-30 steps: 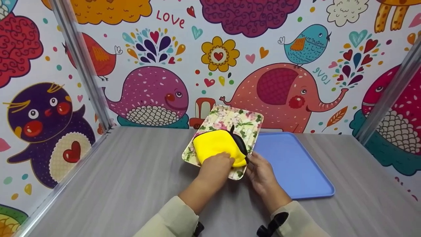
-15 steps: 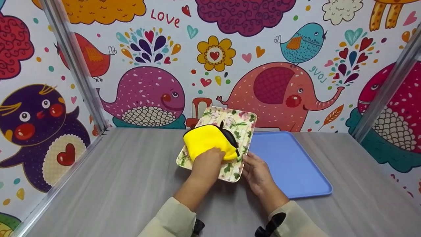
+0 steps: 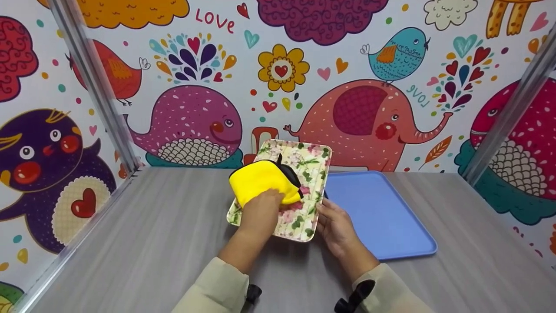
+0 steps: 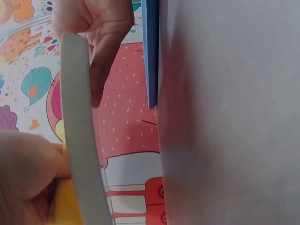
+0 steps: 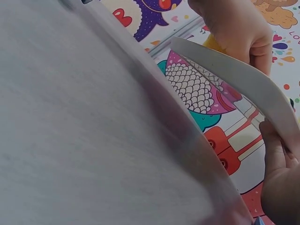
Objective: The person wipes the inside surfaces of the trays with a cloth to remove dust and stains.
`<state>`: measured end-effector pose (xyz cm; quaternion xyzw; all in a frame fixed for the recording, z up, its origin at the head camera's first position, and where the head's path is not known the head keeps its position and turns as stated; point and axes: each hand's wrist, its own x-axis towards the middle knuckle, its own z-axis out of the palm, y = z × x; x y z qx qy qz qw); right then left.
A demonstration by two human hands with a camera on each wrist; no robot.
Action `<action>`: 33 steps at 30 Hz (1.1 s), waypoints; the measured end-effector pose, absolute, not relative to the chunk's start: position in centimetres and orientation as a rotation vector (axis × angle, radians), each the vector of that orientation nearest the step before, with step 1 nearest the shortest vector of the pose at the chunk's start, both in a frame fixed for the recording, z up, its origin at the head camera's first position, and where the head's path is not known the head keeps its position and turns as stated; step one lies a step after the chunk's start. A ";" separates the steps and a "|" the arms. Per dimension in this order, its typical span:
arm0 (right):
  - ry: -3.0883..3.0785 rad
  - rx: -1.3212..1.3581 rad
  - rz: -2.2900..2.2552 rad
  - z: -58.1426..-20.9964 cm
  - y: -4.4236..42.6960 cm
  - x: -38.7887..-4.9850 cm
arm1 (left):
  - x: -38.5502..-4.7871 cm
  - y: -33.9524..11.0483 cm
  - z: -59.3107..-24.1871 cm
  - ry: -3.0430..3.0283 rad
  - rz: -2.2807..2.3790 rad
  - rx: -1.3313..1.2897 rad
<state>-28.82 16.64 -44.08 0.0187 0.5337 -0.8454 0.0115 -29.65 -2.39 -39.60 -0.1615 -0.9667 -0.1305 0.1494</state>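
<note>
A flower-patterned tray [image 3: 304,174] is held tilted above the table, its right edge gripped by my right hand [image 3: 341,228]. In the right wrist view that hand's fingers lie along the tray's pale outer edge [image 5: 234,70]. My left hand [image 3: 260,217] presses a yellow cloth [image 3: 256,178] with black edging against the tray's patterned face, toward its left side. The fingers are bunched into the cloth. The left wrist view shows the tray's edge [image 4: 77,108] side-on, with a bit of yellow cloth [image 4: 68,206] under the left hand.
To the right, a blue tray [image 3: 386,217] lies flat on the grey wood-grain table [image 3: 173,226]. Cartoon-printed panels [image 3: 191,117] stand at the back and sides, with metal posts [image 3: 93,87] at the corners.
The left hand has slid the yellow cloth leftward and slightly up across the flowered tray, baring more of its right side. The right hand still grips the edge. The view has shifted slightly.
</note>
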 end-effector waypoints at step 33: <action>1.675 0.007 -2.631 -43.7 16.2 -28.5 | -30.0 -3.5 -39.7 -2.683 -0.306 -0.099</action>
